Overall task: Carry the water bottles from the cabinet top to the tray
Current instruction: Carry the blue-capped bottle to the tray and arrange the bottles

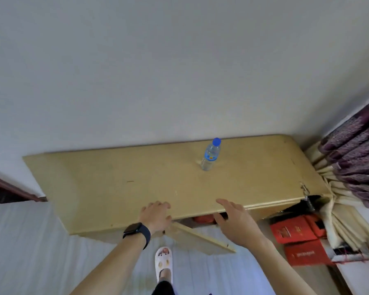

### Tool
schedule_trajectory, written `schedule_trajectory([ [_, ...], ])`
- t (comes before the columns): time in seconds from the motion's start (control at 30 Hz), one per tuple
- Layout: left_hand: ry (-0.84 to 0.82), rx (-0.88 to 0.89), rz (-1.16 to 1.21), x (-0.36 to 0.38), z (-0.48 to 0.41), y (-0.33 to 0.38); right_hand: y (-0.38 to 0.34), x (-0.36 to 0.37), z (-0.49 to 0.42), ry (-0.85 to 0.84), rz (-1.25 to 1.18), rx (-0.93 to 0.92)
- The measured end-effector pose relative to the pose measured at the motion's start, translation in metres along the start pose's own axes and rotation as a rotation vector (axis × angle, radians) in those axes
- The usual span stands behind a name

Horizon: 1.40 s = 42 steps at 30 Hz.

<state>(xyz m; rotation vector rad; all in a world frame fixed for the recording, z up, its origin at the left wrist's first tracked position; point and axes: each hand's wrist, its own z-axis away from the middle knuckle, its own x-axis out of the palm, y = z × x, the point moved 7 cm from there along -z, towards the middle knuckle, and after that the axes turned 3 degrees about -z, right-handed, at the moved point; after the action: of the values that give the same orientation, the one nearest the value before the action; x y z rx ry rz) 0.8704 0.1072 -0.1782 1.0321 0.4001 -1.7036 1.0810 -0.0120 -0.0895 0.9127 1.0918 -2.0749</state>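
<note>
One clear water bottle (211,154) with a blue cap and a blue label stands upright on the tan cabinet top (136,179), near its back edge and right of centre. My left hand (156,215), with a dark watch on the wrist, rests on the cabinet's front edge, fingers curled over it and holding nothing. My right hand (234,220) hovers at the front edge just to the right, fingers spread and empty, well short of the bottle. No tray is in view.
A cabinet door (198,238) hangs ajar below the top. Red boxes (296,233) are stacked at the right, beside bunched cream and purple curtains (349,158). A white wall rises behind the cabinet. My slippered foot (163,260) is on the pale floor below.
</note>
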Motion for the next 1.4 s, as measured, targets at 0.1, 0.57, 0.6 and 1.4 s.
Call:
schedule_trajectory([
  [0.1, -0.103, 0.018, -0.007, 0.002, -0.044, -0.008, -0.005, 0.012, -0.048, -0.066, -0.035, 0.077],
  [0.57, -0.003, 0.011, -0.025, 0.013, -0.191, -0.043, 0.009, -0.031, -0.253, 0.361, -0.657, 0.186],
  [0.6, -0.027, 0.0, -0.018, 0.022, -0.193, -0.045, 0.013, -0.029, -0.261, 0.37, -0.652, 0.183],
  [1.4, -0.315, 0.114, -0.38, 0.001, -0.195, 0.004, 0.082, 0.025, -0.074, 0.29, -0.648, 0.613],
])
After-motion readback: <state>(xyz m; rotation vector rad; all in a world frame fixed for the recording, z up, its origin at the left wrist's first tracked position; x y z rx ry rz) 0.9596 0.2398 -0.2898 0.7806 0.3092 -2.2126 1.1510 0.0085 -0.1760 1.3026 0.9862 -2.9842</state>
